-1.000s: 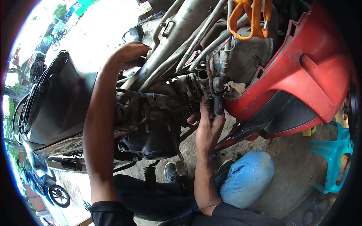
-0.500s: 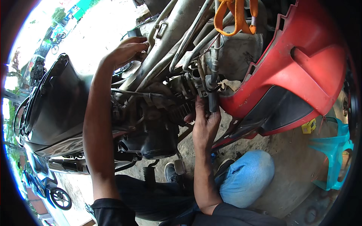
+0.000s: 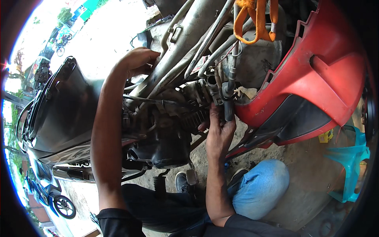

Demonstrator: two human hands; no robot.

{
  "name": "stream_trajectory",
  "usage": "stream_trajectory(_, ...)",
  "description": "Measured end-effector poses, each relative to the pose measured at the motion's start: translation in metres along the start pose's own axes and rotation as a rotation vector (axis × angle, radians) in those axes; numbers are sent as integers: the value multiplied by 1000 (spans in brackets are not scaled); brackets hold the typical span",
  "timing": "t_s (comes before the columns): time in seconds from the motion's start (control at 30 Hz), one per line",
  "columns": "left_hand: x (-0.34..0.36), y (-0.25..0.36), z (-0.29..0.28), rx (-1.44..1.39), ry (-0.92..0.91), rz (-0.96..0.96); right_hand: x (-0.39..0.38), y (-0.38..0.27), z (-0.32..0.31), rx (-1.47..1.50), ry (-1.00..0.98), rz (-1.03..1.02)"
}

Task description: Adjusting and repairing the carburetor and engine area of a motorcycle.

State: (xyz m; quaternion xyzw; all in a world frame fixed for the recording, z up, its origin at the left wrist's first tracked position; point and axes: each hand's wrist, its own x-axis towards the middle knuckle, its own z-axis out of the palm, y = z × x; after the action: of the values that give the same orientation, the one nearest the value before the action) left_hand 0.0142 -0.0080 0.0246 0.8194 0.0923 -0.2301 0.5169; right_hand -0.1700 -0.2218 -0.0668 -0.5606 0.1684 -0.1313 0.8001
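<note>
A stripped motorcycle fills the view, its dirty engine in the middle under grey frame tubes. My left hand reaches over the top and rests curled against the frame tubes, fingers hidden behind them. My right hand comes up from below and grips a dark rubber cap and hose at the finned cylinder head. A black side cover lies to the left of my left forearm.
A red body panel hangs at the right. An orange strap loops above the engine. A turquoise plastic part lies on the concrete floor at right. My blue-jeaned knee and shoe are below. Parked motorcycles stand outside at left.
The view shifts slightly. Both hands stay on the same parts; my left hand's fingers have tucked further behind the frame tubes.
</note>
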Motion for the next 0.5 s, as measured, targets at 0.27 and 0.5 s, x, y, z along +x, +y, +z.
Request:
stream_trajectory(0.27, -2, 4, -1, 62, -20, 5, -2, -2, 4, -14, 20, 1)
stream_trajectory(0.5, -7, 3, 3, -23, 93, 98, 1, 4, 0, 7, 8, 8)
